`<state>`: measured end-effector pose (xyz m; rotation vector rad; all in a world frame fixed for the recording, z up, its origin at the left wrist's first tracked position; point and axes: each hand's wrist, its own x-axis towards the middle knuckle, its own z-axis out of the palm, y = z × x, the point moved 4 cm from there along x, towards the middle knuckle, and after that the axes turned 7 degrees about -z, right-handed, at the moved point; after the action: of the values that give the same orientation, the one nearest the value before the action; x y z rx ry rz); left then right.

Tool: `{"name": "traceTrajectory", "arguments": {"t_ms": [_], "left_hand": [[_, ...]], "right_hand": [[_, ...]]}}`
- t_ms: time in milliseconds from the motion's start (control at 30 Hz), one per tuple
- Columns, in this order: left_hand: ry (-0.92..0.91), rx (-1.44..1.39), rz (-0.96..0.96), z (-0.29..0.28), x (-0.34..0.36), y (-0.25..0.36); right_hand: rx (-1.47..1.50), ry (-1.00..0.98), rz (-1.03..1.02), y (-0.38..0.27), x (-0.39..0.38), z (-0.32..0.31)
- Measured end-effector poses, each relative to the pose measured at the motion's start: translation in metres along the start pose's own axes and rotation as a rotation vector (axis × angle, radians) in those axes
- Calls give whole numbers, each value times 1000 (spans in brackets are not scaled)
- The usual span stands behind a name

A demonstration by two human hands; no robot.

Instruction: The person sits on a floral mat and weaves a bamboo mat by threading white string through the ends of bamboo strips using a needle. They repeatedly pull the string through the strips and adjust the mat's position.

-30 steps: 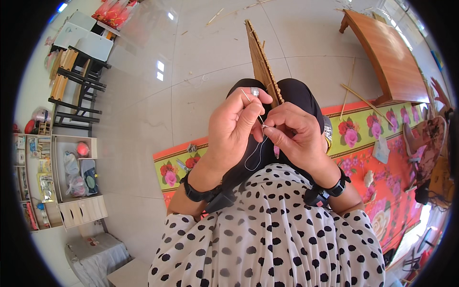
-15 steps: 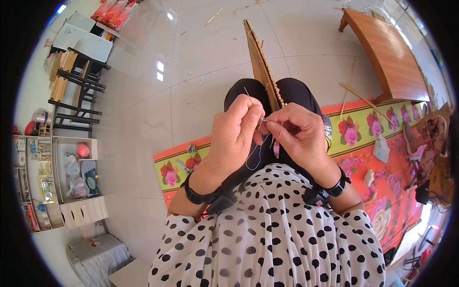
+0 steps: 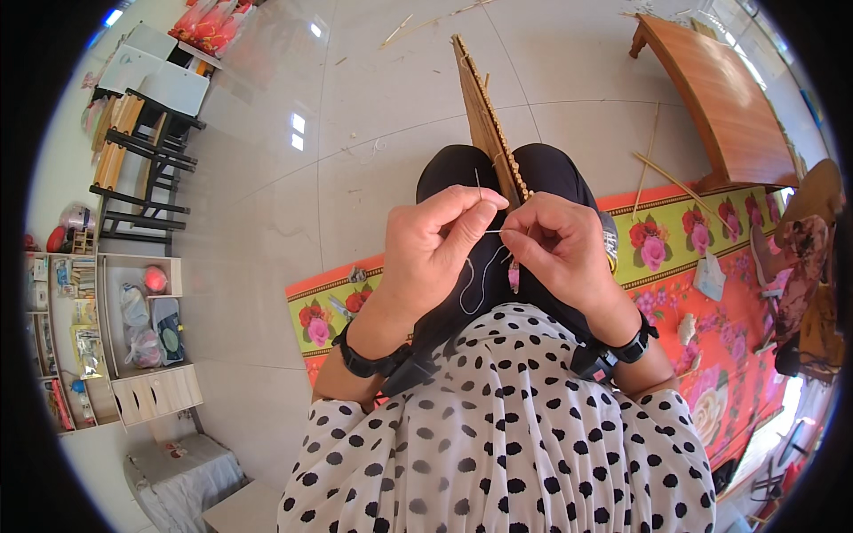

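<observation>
My left hand [image 3: 426,249] pinches a thin needle [image 3: 477,178] upright between thumb and forefinger. My right hand [image 3: 551,253] is closed just to its right, pinching white thread [image 3: 493,232] that stretches between the two hands and hangs in a loose loop below. A long brown wooden strip [image 3: 480,111], edged with a row of small light bumps, lies between my knees in black trousers [image 3: 555,164], its far end pointing away from me. Its near part is partly hidden by my hands.
A flowered red and green mat [image 3: 649,249], a low wooden table [image 3: 711,98] with thin sticks [image 3: 675,182] beside it, stacked stools [image 3: 133,160], a shelf unit [image 3: 147,387] and a covered box [image 3: 187,471]. Another person [image 3: 795,284] is at the right edge.
My left forefinger and thumb have shifted on the needle, which now stands more upright. My right hand has drawn slightly rightward, with thread stretched between the hands.
</observation>
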<state>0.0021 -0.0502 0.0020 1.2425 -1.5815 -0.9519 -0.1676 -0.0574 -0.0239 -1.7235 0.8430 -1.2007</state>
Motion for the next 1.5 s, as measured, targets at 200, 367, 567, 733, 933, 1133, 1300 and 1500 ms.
{"name": "traceTrajectory", "arguments": {"t_ms": [200, 367, 567, 733, 933, 1133, 1300, 1500], "left_hand": [[-71, -122, -155, -5, 1, 1], [-130, -222, -164, 1, 1, 2], [-161, -304, -192, -2, 0, 2], [-177, -321, -218, -4, 0, -1], [-146, -362, -244, -11, -2, -6], [-166, -415, -212, -10, -2, -7], [-222, -386, -231, -7, 0, -2], [-193, -408, -205, 0, 1, 1]], "right_hand": [[86, 102, -23, -6, 4, -3], [305, 81, 96, -3, 2, 14], [197, -5, -50, 6, -1, 11], [245, -6, 39, 6, -2, 8], [185, 22, 25, 6, -3, -2], [37, 224, -15, 7, -2, -17], [239, 174, 26, -6, -4, -8], [320, 6, 98, 4, -7, 15]]}}
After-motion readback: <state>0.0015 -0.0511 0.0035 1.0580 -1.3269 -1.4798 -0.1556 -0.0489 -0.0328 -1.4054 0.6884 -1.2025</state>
